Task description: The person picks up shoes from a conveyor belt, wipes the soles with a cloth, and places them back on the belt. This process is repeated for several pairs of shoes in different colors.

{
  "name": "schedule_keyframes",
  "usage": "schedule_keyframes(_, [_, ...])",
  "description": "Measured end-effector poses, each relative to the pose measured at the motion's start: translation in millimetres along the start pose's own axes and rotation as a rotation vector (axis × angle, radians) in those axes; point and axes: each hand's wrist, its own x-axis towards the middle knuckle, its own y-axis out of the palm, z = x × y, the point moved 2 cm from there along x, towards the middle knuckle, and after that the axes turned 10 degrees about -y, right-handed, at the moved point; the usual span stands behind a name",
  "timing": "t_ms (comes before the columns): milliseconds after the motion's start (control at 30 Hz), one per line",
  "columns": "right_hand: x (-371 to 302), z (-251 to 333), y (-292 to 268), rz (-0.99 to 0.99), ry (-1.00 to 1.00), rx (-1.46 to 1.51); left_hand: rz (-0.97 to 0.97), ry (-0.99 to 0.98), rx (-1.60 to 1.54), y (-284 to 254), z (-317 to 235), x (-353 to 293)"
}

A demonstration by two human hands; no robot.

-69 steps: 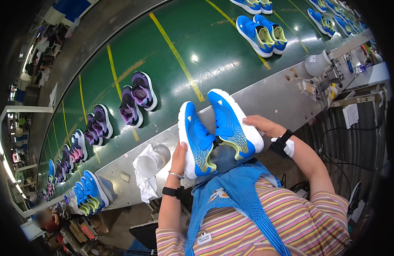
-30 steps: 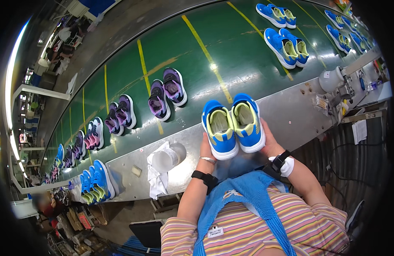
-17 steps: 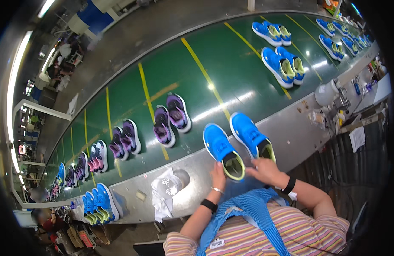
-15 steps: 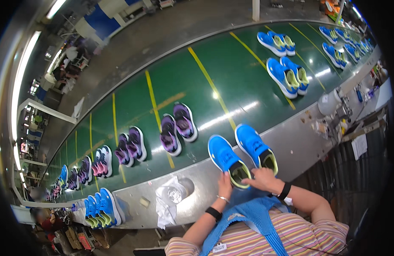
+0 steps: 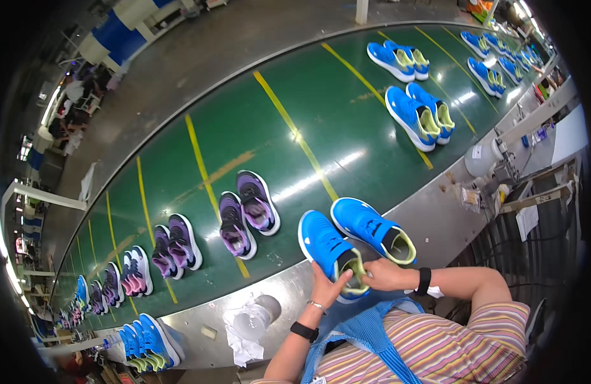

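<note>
a worker's left hand (image 5: pixel 325 286) clasps the heel of a blue left shoe (image 5: pixel 323 238), thumb by the collar, where steel ledge (image 5: pixel 442 224) meets green belt (image 5: pixel 295 237); the right hand (image 5: pixel 386 276) is partly closed, fingers curled at that collar, its grip impossible to tell. the matching right shoe (image 5: pixel 366 221) sits just beside. nearby on the belt, purple shoes (image 5: pixel 231 225); on the ledge, a jar (image 5: pixel 249 324) and white cloth (image 5: pixel 243 351).
</note>
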Motion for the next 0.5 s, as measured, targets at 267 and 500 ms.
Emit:
schedule_keyframes(267, [-34.7, -24.2, -32.9, -0.38, 0.052, -0.228, -0.078, -0.005, 0.184, 38.3, 31.0, -18.3])
schedule_keyframes(500, [-18.0, -36.6, 3.9, 0.012, 0.109, -0.206, 0.012, -0.055, 0.296, 63.6, 15.3, -43.3])
